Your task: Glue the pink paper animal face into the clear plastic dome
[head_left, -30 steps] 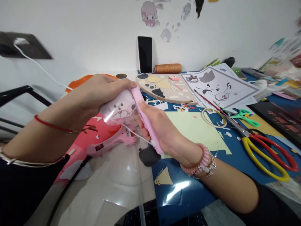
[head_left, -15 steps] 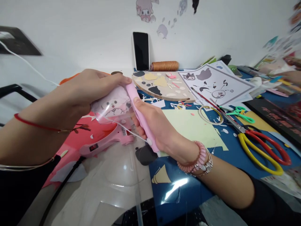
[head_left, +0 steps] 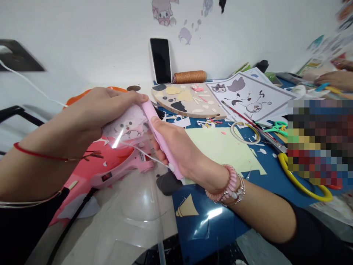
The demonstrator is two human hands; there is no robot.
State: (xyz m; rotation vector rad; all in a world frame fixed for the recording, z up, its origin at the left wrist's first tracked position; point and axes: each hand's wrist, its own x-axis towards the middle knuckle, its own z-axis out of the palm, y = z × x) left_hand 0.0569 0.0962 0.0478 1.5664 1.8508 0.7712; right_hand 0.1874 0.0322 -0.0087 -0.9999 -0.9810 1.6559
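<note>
My left hand (head_left: 102,110) is closed on a clear plastic sheet with a small pink-and-white cartoon figure (head_left: 128,127) on it, thumb on top. My right hand (head_left: 176,147) grips a slim pink pen-shaped tool (head_left: 161,141) with a thin white cord trailing from its lower end. The tool's upper end lies against the right edge of the sheet, next to my left thumb. Under both hands lies a pink glue gun (head_left: 124,167) on pink paper.
A wooden fan-shaped board (head_left: 190,105) with paper cut-outs, a brown thread spool (head_left: 190,76) and a black phone (head_left: 160,60) stand toward the wall. Pale yellow paper (head_left: 220,147), a tape ring (head_left: 245,132), yellow-handled scissors (head_left: 303,184) and printed sheets lie right. Another person's hand (head_left: 331,79) shows far right.
Both hands stay locked together on the sheet and tool; the view has drifted slightly, so everything sits a little further left and the other person's hand has come into view.
</note>
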